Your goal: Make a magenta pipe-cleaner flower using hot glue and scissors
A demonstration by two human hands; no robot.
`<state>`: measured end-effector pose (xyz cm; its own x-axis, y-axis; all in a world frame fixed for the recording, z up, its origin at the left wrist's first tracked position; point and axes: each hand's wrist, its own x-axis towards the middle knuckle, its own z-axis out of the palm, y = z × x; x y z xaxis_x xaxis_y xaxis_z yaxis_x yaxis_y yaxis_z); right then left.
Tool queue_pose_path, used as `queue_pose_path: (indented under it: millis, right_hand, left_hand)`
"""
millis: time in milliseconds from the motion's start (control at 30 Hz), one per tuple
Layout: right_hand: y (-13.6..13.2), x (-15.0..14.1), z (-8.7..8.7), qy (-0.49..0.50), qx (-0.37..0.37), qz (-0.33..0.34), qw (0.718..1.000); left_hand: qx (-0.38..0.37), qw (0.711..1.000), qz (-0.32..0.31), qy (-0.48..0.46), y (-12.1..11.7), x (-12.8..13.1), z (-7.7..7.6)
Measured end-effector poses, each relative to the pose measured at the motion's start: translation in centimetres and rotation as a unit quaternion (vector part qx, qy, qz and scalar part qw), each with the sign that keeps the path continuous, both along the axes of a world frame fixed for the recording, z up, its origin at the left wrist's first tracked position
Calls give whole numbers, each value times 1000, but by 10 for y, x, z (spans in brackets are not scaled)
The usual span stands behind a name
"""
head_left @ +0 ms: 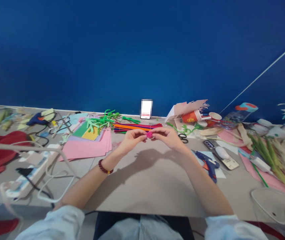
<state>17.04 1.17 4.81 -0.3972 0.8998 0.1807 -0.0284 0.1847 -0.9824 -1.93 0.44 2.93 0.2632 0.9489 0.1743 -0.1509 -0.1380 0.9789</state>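
Observation:
Between the fingertips of both hands is a small magenta coil [149, 134], apparently a wound pipe cleaner; its details are too small to make out. My left hand [134, 138] pinches it from the left, and my right hand [167, 136] pinches it from the right. Both are raised over the table, their shadows falling below. Just behind them lies a bundle of coloured pipe cleaners [134, 127] in orange, red, purple and dark shades, partly covered by the fingers. Black-handled scissors [183, 138] rest beside my right wrist.
A phone [146, 109] leans against the blue wall. Pink paper sheets [84, 149], green twisted stems [104, 118] and a power strip [33, 173] with cables lie left. To the right are a blue glue gun [208, 163], another phone [228, 162], red paper cups [191, 117] and corn husks [269, 156].

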Motion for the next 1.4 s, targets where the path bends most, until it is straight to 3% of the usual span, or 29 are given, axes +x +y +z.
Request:
queue_pose_path:
  millis: [133,367,600,833,1067,1400]
  right_hand:
    - [-5,-5,1,-10,25,-23,999]
    - [-15,-16,-1,-69,199,-124,970]
    - [-16,-21,-8,-95,285,-173,938]
    - [-15,-17,-5,-125,316,-141,930]
    - [-14,-17,-2,-112,360,-152,914]
    - [-16,-17,-1,-119,347,-164,916]
  left_hand:
    - [33,999,-11,23,2,0,-3]
    - [198,962,133,131,0,-1,-7]
    - [160,980,78,87,-8,4,-10]
    - [219,966,92,106,-8,3,-10]
    - [286,938,120,153,-9,1,-8]
    - [335,915,129,184,-12,-1,-1]
